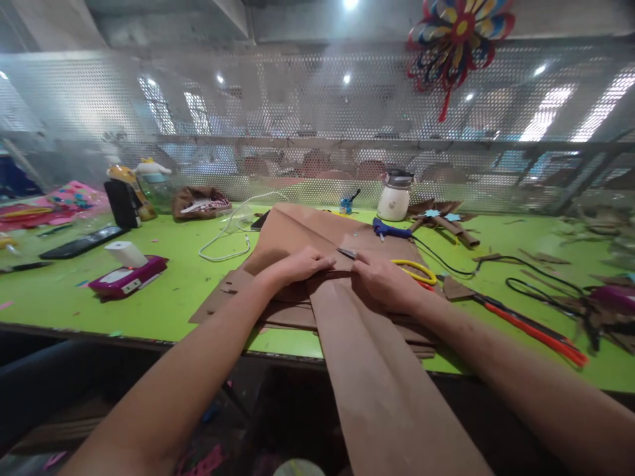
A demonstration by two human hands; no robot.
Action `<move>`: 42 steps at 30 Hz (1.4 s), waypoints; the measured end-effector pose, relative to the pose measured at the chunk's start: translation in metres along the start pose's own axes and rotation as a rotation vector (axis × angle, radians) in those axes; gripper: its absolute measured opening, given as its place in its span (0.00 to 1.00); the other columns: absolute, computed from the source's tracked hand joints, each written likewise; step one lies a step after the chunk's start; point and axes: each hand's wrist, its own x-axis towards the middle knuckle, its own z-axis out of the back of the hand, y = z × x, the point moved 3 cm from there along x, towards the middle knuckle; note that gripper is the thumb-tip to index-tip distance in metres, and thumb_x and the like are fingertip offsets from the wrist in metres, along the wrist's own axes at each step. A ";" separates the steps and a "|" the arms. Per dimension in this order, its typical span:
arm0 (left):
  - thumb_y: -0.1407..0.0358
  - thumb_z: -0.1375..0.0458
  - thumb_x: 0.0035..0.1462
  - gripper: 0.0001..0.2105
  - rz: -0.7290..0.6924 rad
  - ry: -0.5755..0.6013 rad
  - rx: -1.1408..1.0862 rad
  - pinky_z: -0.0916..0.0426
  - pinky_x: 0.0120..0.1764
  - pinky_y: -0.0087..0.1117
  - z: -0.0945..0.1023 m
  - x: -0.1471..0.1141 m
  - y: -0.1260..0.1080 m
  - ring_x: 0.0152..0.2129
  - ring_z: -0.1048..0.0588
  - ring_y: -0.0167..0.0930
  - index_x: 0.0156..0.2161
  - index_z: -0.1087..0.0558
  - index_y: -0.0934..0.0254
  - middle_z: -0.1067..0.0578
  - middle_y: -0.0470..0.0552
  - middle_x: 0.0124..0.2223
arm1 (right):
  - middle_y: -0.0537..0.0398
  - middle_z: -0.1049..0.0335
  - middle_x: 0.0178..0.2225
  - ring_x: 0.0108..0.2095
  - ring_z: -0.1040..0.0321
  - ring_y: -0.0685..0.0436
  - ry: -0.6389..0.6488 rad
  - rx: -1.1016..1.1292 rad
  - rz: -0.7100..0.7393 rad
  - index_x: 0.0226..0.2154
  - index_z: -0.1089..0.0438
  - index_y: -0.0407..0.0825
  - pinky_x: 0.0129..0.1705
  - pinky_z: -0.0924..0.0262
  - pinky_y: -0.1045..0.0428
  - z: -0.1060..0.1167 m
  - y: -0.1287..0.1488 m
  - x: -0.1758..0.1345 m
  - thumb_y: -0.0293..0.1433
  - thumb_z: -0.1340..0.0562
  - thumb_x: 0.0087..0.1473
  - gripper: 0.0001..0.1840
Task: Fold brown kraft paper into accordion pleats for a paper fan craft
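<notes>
Right fingers point(362, 260) curled round yellow-handled scissors point(347, 253); left fingers point(323, 262) on brown paper point(285, 231), grip unclear; glue gun point(395, 231) beyond.

Brown paper point(391, 396) cut off at near edge. Middle of scissors point(417, 270) hidden by right hand point(377, 274); blade spread can't be told. Fingertips of left hand point(308, 262) partly hidden; whether paper is pinched or just pressed can't be told. Both forearms cut off. Far-right pinwheel decoration point(461, 28) clipped by frame. Purple item point(615, 297) clipped at right edge. Scene behind far mesh screen point(297, 99) blurred. Mark on white jar point(393, 202) too small to be read.
</notes>
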 end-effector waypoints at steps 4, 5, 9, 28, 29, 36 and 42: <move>0.48 0.47 0.48 0.22 0.090 0.038 -0.138 0.55 0.20 0.27 -0.006 -0.007 0.000 0.15 0.48 0.22 0.18 0.36 0.66 0.44 0.43 0.16 | 0.47 0.39 0.37 0.32 0.42 0.48 -0.064 0.019 0.009 0.31 0.37 0.44 0.35 0.47 0.53 0.007 0.004 -0.001 0.22 0.50 0.54 0.08; 0.49 0.46 0.48 0.21 0.080 0.051 -0.179 0.54 0.20 0.27 -0.007 -0.008 0.000 0.15 0.48 0.22 0.20 0.36 0.66 0.44 0.43 0.17 | 0.48 0.39 0.36 0.31 0.42 0.48 -0.082 0.026 0.007 0.30 0.37 0.44 0.35 0.47 0.53 0.008 0.004 -0.001 0.22 0.50 0.54 0.08; 0.50 0.44 0.47 0.19 0.024 0.103 -0.258 0.54 0.21 0.27 -0.007 -0.009 -0.002 0.17 0.47 0.22 0.23 0.33 0.67 0.42 0.43 0.19 | 0.49 0.39 0.34 0.32 0.42 0.48 -0.140 0.121 -0.015 0.30 0.36 0.45 0.36 0.46 0.53 0.004 0.000 0.000 0.22 0.51 0.54 0.09; 0.56 0.47 0.52 0.16 -0.189 0.188 -0.099 0.47 0.27 0.25 -0.012 -0.003 -0.007 0.22 0.40 0.23 0.30 0.28 0.70 0.35 0.44 0.24 | 0.64 0.45 0.14 0.17 0.52 0.56 -0.014 1.226 -0.617 0.19 0.35 0.44 0.19 0.59 0.57 -0.020 -0.028 0.000 0.44 0.34 0.36 0.19; 0.56 0.46 0.52 0.15 -0.173 0.194 -0.117 0.47 0.27 0.25 -0.011 -0.003 -0.006 0.22 0.40 0.23 0.30 0.28 0.70 0.35 0.44 0.24 | 0.65 0.45 0.14 0.16 0.53 0.57 -0.036 1.265 -0.638 0.18 0.36 0.44 0.19 0.60 0.57 -0.020 -0.031 0.000 0.44 0.33 0.35 0.20; 0.58 0.43 0.50 0.13 -0.066 0.155 -0.436 0.46 0.26 0.24 -0.007 -0.005 0.005 0.22 0.40 0.22 0.30 0.30 0.70 0.35 0.45 0.25 | 0.58 0.34 0.18 0.18 0.41 0.52 -0.121 1.679 -0.645 0.21 0.32 0.44 0.23 0.46 0.55 -0.014 -0.031 0.002 0.44 0.35 0.41 0.18; 0.59 0.42 0.51 0.12 -0.049 0.183 -0.739 0.46 0.26 0.24 -0.013 -0.010 -0.002 0.21 0.39 0.22 0.33 0.32 0.68 0.35 0.45 0.26 | 0.54 0.27 0.29 0.29 0.31 0.47 -0.072 1.776 -0.470 0.40 0.30 0.48 0.34 0.38 0.51 0.002 -0.018 0.002 0.35 0.34 0.40 0.21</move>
